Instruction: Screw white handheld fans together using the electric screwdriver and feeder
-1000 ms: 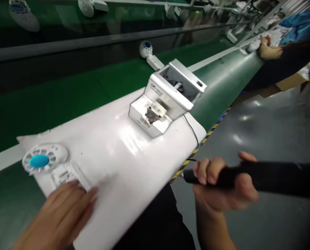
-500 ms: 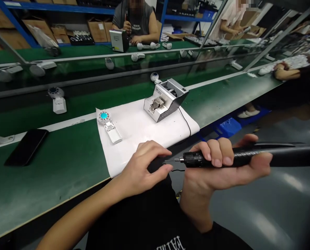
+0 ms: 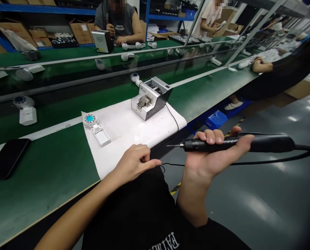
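My right hand [image 3: 209, 156] is wrapped round a black electric screwdriver [image 3: 264, 142], held level off the bench's front edge. Its thin bit [image 3: 173, 146] points left, toward my left hand [image 3: 134, 161], without touching it. That left hand hovers by the front of a white sheet [image 3: 121, 133], its fingers curled in and thumb stuck out; nothing shows in it. On the sheet lies a white handheld fan [image 3: 100, 135] with a round turquoise-centred head and an open-looking handle. Behind it, to the right, stands a silver screw feeder [image 3: 151, 99].
A black phone [image 3: 9, 158] lies on the green bench at left. More white fans, one of them [image 3: 27, 111] near the phone, rest along the line. A co-worker [image 3: 118, 22] sits opposite; another person's arm [image 3: 263, 66] rests at right. The screwdriver's cable [image 3: 306, 152] loops at right.
My left hand's fingers have curled in and it has drawn away from the bit. The screwdriver has come further into view with its cable. The whole view has shifted, moving the bench things left.
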Motion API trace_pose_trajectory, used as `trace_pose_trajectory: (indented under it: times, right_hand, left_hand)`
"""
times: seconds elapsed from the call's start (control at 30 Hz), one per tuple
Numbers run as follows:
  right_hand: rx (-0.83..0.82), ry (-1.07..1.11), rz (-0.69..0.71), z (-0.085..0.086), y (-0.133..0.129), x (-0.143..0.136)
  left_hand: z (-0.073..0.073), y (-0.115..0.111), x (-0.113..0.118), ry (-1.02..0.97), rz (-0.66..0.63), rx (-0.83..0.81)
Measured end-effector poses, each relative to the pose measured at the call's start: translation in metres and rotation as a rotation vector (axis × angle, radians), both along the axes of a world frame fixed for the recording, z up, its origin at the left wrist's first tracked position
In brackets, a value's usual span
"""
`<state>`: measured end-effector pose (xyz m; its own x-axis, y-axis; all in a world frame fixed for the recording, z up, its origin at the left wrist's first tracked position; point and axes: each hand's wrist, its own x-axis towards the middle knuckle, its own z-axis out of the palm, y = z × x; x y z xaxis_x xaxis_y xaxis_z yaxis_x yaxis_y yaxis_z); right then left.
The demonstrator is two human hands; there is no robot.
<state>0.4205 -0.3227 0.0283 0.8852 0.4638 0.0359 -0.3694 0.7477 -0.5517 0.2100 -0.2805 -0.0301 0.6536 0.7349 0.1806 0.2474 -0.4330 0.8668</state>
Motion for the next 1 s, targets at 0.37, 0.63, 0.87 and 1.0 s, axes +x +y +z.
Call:
trace_pose_trajectory:
  times: [0.37, 0.63, 0.87, 1.0]
  right_hand:
    - [-0.100, 0.045, -0.029, -0.018, 0.039, 0.034]
    - [-0.123, 0.059, 0.013, -0.023, 0.072, 0.043]
    - [-0.084, 0.072, 0.061, -0.026, 0.099, 0.044]
    - [-0.091, 0.071, 0.081, -0.027, 0.114, 0.041]
  left_hand:
    - [0.003, 0.055, 0.095, -0.231, -0.192, -0.113]
    - [-0.011, 0.075, 0.106, -0.253, -0.091, -0.148]
    - [-0.018, 0.091, 0.099, -0.270, -0.028, -0.232]
    - [-0.016, 0.098, 0.099, -0.326, 0.032, -0.336]
